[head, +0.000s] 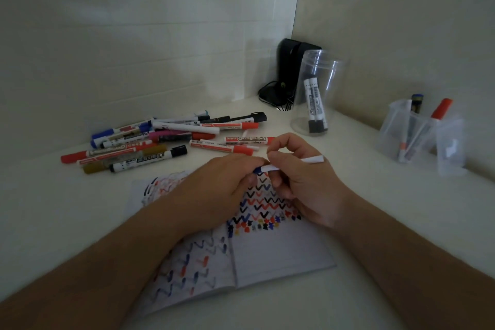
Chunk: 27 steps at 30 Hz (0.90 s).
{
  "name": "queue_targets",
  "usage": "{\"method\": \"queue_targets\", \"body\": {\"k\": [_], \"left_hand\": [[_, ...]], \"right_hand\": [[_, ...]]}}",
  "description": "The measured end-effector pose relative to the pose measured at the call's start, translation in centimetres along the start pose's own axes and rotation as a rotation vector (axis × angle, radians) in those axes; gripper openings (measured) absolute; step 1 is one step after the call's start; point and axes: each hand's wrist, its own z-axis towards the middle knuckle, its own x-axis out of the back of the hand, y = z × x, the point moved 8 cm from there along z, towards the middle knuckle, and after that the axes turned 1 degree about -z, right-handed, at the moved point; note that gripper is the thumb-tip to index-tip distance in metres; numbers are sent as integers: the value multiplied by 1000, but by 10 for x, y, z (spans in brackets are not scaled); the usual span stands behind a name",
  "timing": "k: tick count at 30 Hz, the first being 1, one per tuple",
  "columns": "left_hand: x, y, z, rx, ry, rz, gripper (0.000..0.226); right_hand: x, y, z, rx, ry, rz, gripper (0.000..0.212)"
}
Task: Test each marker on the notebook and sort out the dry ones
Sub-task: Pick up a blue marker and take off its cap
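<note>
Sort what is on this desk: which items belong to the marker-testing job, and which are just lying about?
Part of the job:
- white marker, held in left hand and right hand
- open notebook with test squiggles
- marker pile
- clear jar holding two markers
- translucent holder with markers

Lying about:
- black device in the corner, with its cable

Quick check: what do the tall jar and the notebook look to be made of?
Tall jar: clear, glossy plastic by the look, perhaps glass; the markers inside show straight through its wall. Notebook: matte white paper, with ink zigzags soaked in and a centre fold.
</note>
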Motion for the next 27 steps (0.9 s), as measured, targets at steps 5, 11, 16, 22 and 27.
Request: {"method": "queue_targets", "body": {"k": [5, 11, 16, 22, 27], "left_hand": [[-3, 8, 1, -29, 22, 36, 21], [0, 10, 4, -5, -5, 54, 24], [-3, 1, 4, 77, -107, -67, 43], [1, -12, -3, 217, -166, -141, 75], [-3, -11, -7, 177, -252, -14, 55]], "right_hand": [[-4, -1, -1, 27, -11, 19, 9], [0, 3, 0, -19, -34, 42, 16], [2, -3, -3, -4, -49, 19, 15], [27, -14, 2, -33, -42, 253, 13], [27, -11, 2, -62, -187, 373, 8]]}}
